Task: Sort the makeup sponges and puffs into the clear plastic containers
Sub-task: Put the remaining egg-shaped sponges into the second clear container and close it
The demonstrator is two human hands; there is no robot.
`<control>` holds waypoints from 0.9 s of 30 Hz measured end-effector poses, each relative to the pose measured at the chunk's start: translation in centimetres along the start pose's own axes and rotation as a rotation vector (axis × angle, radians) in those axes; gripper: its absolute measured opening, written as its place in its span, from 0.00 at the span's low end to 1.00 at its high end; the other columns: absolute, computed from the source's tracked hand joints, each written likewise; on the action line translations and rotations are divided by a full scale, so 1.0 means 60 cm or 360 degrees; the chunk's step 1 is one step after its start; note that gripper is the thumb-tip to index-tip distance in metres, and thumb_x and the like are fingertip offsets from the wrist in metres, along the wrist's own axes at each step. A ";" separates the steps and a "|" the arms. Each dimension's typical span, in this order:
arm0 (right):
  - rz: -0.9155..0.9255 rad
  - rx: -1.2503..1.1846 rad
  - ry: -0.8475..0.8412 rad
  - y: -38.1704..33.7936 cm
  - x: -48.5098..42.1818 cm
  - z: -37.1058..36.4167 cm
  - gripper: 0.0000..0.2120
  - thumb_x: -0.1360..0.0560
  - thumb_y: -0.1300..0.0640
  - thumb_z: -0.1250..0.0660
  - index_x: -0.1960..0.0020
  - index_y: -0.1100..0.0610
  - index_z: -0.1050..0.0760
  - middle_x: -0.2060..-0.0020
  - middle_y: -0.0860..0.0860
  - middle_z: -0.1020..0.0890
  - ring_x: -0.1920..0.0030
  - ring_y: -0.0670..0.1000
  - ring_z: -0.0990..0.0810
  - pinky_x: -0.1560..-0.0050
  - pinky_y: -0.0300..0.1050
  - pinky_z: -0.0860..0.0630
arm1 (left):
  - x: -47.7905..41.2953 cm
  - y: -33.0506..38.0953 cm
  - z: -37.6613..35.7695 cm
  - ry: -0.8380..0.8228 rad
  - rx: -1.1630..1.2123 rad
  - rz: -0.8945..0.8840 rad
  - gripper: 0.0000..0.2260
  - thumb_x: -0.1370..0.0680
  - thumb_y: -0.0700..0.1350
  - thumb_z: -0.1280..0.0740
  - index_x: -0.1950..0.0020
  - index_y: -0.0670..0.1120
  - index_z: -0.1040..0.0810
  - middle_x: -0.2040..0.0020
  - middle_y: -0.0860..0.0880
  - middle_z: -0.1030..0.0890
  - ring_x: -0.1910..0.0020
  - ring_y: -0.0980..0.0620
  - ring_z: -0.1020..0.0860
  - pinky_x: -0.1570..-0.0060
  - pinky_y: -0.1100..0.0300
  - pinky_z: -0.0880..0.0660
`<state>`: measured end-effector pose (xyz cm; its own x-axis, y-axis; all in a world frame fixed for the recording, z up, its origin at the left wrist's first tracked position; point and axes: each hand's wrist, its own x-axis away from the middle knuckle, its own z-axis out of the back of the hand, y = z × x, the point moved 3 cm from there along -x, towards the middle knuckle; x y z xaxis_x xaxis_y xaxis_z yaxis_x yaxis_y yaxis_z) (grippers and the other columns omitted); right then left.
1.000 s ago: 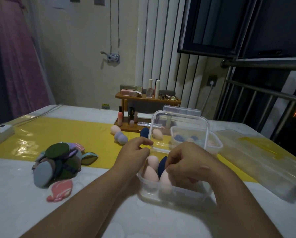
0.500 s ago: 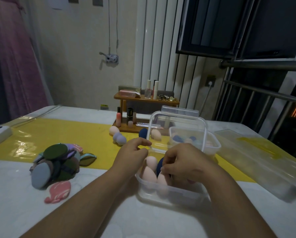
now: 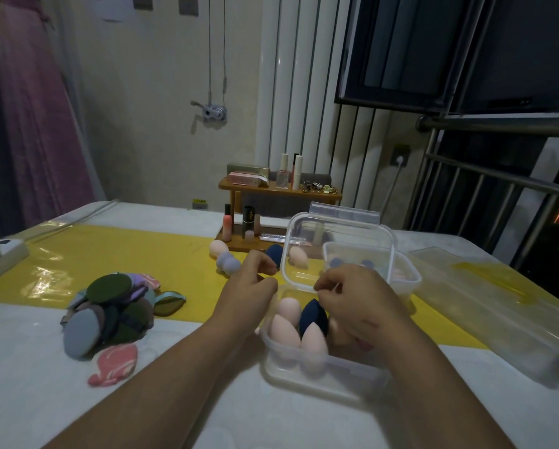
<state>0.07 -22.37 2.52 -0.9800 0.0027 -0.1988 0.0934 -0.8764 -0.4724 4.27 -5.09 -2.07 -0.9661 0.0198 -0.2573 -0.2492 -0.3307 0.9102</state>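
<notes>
Hands are both over the near clear container [image 3: 307, 379], which stands on the white table [image 3: 28, 384] in front of the person. Left hand [image 3: 249, 294] is at its left rim with fingers curled, fingertips close to the edge of the raised lid [image 3: 339, 244]; if it grips the lid, I cannot tell. Right hand [image 3: 360, 301] is above the container with fingers curled near the lid's lower edge, and its grip is also not clear. Inside stand three pink sponges [image 3: 284, 332] and one dark blue sponge [image 3: 313, 319]. A second container [image 3: 409, 281] is just behind. More loose sponges [image 3: 228, 264] lie on the yellow strip [image 3: 109, 254], and the pile of puffs [image 3: 109, 309] lies well apart on the left
</notes>
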 end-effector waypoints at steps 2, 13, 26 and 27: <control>-0.0018 -0.0018 0.0011 0.002 -0.002 0.000 0.12 0.25 0.56 0.36 0.47 0.46 0.18 0.51 0.46 0.19 0.54 0.48 0.22 0.68 0.36 0.33 | -0.014 -0.017 0.009 0.0099 -0.0207 0.0004 0.11 0.23 0.39 0.38 0.45 0.52 0.27 0.47 0.53 0.24 0.50 0.50 0.25 0.51 0.48 0.25; -0.0068 -0.0087 -0.0019 0.004 0.000 -0.003 0.12 0.25 0.57 0.36 0.46 0.47 0.19 0.52 0.45 0.20 0.55 0.49 0.23 0.68 0.37 0.33 | -0.058 -0.067 0.035 0.0021 -0.1432 0.0096 0.25 0.22 0.41 0.41 0.25 0.53 0.35 0.20 0.49 0.45 0.34 0.42 0.30 0.40 0.50 0.30; -0.0055 -0.0090 0.0011 0.004 -0.001 -0.005 0.12 0.24 0.56 0.36 0.45 0.46 0.19 0.52 0.45 0.20 0.57 0.47 0.24 0.69 0.38 0.32 | -0.057 -0.058 0.044 0.0365 -0.0925 0.0037 0.09 0.23 0.37 0.37 0.46 0.47 0.23 0.51 0.47 0.21 0.57 0.51 0.28 0.59 0.59 0.32; -0.0053 -0.0085 0.0009 0.003 -0.001 -0.005 0.12 0.24 0.56 0.36 0.45 0.46 0.19 0.52 0.45 0.20 0.58 0.46 0.24 0.69 0.38 0.32 | -0.056 -0.056 0.046 0.0417 -0.0885 0.0020 0.08 0.23 0.38 0.36 0.47 0.47 0.23 0.50 0.47 0.21 0.57 0.51 0.28 0.58 0.59 0.32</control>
<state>0.19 -22.40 2.16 -0.9818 0.0344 -0.1870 0.0701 -0.8488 -0.5240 8.17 -1.45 -3.38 -0.9025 -0.1968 -0.3831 -0.0971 -0.7736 0.6262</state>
